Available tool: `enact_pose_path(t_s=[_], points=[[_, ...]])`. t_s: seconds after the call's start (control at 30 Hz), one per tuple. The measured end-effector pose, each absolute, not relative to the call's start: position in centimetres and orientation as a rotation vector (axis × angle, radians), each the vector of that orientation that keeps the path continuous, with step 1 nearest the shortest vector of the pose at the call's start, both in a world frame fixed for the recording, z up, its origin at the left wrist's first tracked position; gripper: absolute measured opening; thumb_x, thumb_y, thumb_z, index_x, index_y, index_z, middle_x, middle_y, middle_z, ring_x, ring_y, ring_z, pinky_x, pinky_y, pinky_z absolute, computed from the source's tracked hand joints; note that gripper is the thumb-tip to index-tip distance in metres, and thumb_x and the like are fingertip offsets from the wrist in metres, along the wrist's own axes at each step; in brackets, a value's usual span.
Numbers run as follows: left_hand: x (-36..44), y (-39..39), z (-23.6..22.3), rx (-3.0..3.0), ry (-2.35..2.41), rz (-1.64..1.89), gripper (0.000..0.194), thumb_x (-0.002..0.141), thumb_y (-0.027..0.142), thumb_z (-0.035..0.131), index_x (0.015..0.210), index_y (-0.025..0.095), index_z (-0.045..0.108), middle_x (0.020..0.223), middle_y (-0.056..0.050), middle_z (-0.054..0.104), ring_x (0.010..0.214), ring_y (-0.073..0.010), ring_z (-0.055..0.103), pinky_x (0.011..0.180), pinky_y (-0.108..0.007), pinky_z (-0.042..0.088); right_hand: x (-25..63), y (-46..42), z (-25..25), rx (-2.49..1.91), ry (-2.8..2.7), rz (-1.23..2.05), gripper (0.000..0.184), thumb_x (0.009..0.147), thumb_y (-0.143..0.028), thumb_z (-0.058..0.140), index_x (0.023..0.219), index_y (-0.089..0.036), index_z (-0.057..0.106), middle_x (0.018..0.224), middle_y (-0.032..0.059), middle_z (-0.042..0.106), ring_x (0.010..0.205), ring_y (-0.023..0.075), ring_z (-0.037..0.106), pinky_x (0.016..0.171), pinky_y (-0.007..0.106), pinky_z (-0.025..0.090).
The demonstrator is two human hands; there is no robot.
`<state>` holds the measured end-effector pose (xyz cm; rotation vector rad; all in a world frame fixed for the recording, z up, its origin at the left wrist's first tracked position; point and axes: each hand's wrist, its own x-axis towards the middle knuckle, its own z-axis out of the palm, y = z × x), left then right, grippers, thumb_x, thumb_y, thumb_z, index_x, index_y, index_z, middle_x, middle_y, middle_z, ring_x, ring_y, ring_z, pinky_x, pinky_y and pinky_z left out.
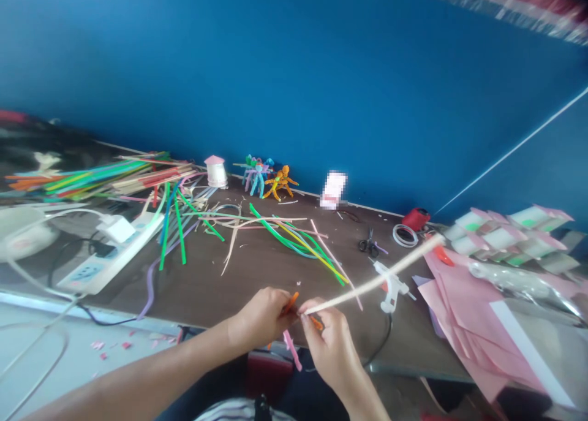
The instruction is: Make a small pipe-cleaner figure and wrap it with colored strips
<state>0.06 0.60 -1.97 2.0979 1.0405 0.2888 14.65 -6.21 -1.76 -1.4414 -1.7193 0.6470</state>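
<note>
Pinching a long, fuzzy, cream pipe cleaner point(367, 285) in the right hand point(331, 338), at the near edge of the dark tabletop point(197, 292). Gripping an orange pipe-cleaner piece point(292, 301) in the left hand point(261, 320), mostly covered; cannot tell if joined to the cream one. Beyond, facing limp green pipe cleaners point(254, 211), a smooth white glue gun point(390, 295), pink sheets point(463, 317) and a bright rectangle point(333, 190) lost to pixelation.

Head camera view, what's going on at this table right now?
Someone's two hands meet at the near edge of a dark table. The right hand pinches a long cream strip slanting up and right; the left hand holds an orange strip. Green strips lie beyond, and orange figures stand near the blue wall.
</note>
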Motion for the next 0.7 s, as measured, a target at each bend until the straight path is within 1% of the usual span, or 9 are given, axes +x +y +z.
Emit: enact_pose_path(t_s=[0.13,0.2,0.3,0.37,0.47,0.53,0.6,0.7], points=[[0.1,0.5,-2.1,2.084,0.999,0.376,0.018,0.070,0.016,0.044,0.060,0.015,0.059,0.063,-0.001,0.058,0.058,-0.0116,0.049,0.056,-0.019,0.034,14.3,-6.9,-1.9,-1.384,-1.833,0.412,0.016,0.082,-0.011,0.042,0.080,-0.019,0.055,0.078,0.0058,0.061,0.077,0.0191,0.056,0.072,0.033,0.042],[0.1,0.7,-2.1,1.987,1.018,0.376,0.017,0.069,0.017,0.044,0.061,0.015,0.059,0.061,0.001,0.056,0.059,-0.0117,0.050,0.057,-0.019,0.034,14.2,-7.2,-2.0,-1.367,-1.852,0.355,0.018,0.082,-0.008,0.041,0.078,-0.019,0.054,0.076,0.0051,0.060,0.076,0.0188,0.054,0.073,0.034,0.041],[0.2,1.1,-2.4,1.783,1.033,0.358,0.015,0.068,0.021,0.047,0.059,0.014,0.057,0.053,0.003,0.048,0.054,-0.0108,0.044,0.053,-0.019,0.031,14.1,-7.5,-2.5,-1.375,-1.810,0.310,0.019,0.081,-0.007,0.041,0.079,-0.020,0.055,0.076,0.0049,0.060,0.077,0.0189,0.053,0.073,0.035,0.040],[0.2,1.3,-2.6,1.644,1.008,0.384,0.017,0.068,0.025,0.049,0.059,0.013,0.056,0.051,0.004,0.044,0.052,-0.0098,0.040,0.052,-0.020,0.029,14.2,-7.5,-3.0,-1.371,-1.771,0.297,0.019,0.080,-0.006,0.044,0.081,-0.020,0.057,0.077,0.0048,0.060,0.077,0.0186,0.053,0.071,0.033,0.041],[0.2,1.4,-2.9,1.447,0.981,0.413,0.022,0.068,0.033,0.053,0.064,0.012,0.057,0.049,0.005,0.040,0.048,-0.0079,0.033,0.048,-0.020,0.026,14.4,-7.6,-3.7,-1.401,-1.735,0.281,0.018,0.079,-0.008,0.047,0.082,-0.020,0.060,0.075,0.0037,0.058,0.072,0.0175,0.052,0.067,0.031,0.041],[0.1,1.3,-3.0,1.343,0.963,0.414,0.026,0.068,0.037,0.055,0.065,0.012,0.057,0.047,0.006,0.038,0.046,-0.0071,0.029,0.046,-0.021,0.023,14.5,-7.6,-3.8,-1.447,-1.734,0.279,0.019,0.079,-0.008,0.048,0.081,-0.021,0.062,0.072,0.0025,0.058,0.067,0.0164,0.052,0.067,0.031,0.040],[0.1,1.3,-2.9,1.266,0.950,0.416,0.029,0.066,0.041,0.056,0.066,0.012,0.057,0.046,0.006,0.037,0.045,-0.0069,0.028,0.045,-0.021,0.022,14.6,-7.6,-3.9,-1.473,-1.730,0.299,0.019,0.079,-0.009,0.048,0.079,-0.021,0.062,0.071,0.0017,0.059,0.066,0.0158,0.053,0.070,0.032,0.040],[0.1,1.3,-2.6,1.169,0.953,0.427,0.032,0.062,0.043,0.062,0.064,0.012,0.057,0.046,0.006,0.039,0.044,-0.0062,0.029,0.045,-0.021,0.020,14.7,-7.5,-3.8,-1.483,-1.676,0.373,0.017,0.077,-0.011,0.050,0.079,-0.021,0.064,0.074,0.0024,0.062,0.071,0.0168,0.055,0.072,0.031,0.040]])
